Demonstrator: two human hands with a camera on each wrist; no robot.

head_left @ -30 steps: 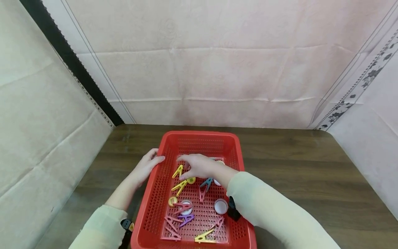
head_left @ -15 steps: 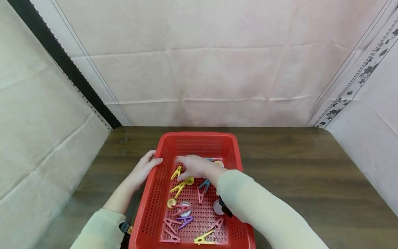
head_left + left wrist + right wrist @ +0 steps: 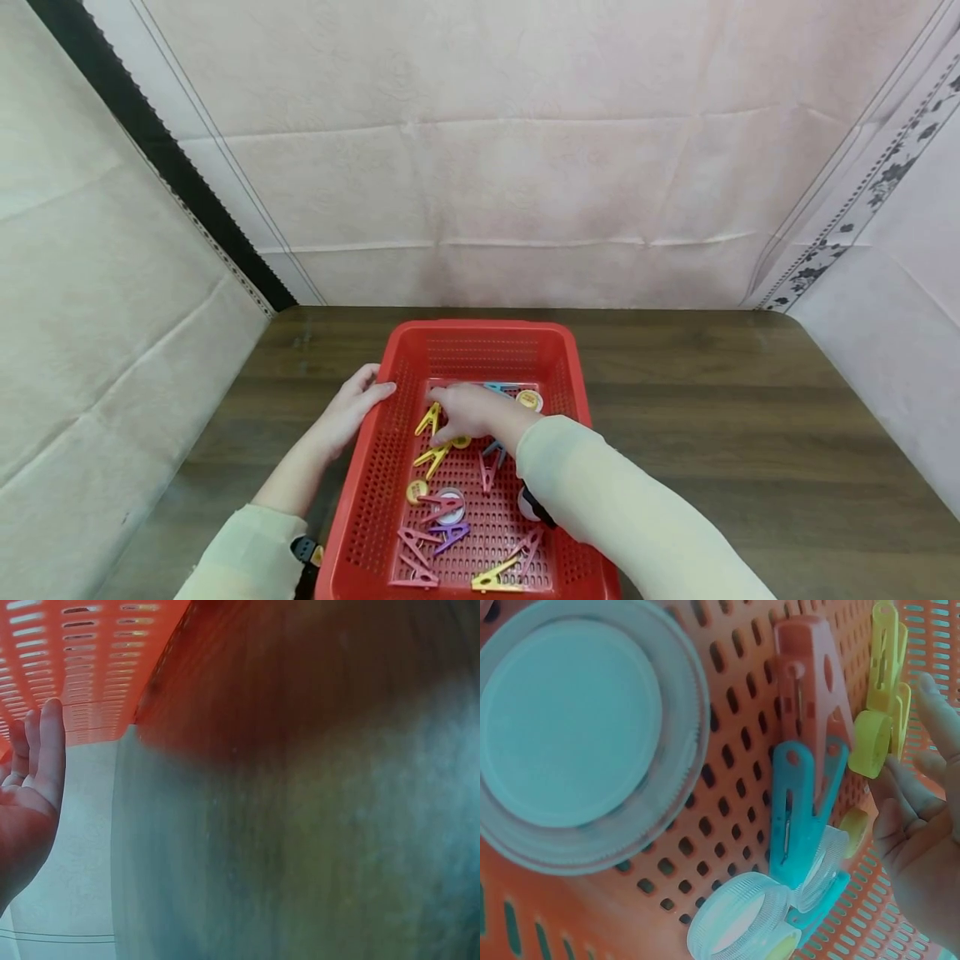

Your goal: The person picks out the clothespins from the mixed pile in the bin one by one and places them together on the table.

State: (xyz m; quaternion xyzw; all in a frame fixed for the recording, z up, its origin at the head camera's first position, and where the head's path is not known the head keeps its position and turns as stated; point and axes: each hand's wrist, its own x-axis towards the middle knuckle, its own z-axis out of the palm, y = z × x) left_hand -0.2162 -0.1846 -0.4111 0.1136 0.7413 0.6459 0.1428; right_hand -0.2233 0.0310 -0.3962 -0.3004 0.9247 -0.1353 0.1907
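A red perforated plastic basket (image 3: 483, 327) stands on the wooden table. My left hand (image 3: 347, 414) grips its left side, thumb over the rim and the other fingers along the outer wall, as the left wrist view shows. Inside the basket, my right hand (image 3: 480, 414) reaches down with thumb and fingers apart on either side of a yellow clothespin (image 3: 427, 418). Just below its thumb lies a second yellow clothespin (image 3: 432, 456). A yellow round cap (image 3: 871, 742) sits close to the right fingertips, partly covered by the hand in the head view.
Pink clothespins (image 3: 414, 533), a purple clothespin (image 3: 450, 534), a pale yellow clothespin (image 3: 495, 579) and a teal clothespin (image 3: 791, 802) lie scattered in the basket. Round clear lids (image 3: 570, 727) lie among them. A light cloth wall (image 3: 525, 167) rises behind the table (image 3: 697, 400).
My right hand has lowered slightly toward the yellow clothespins, uncovering a blue clothespin and a round lid at the back of the basket. The left hand keeps its grip.
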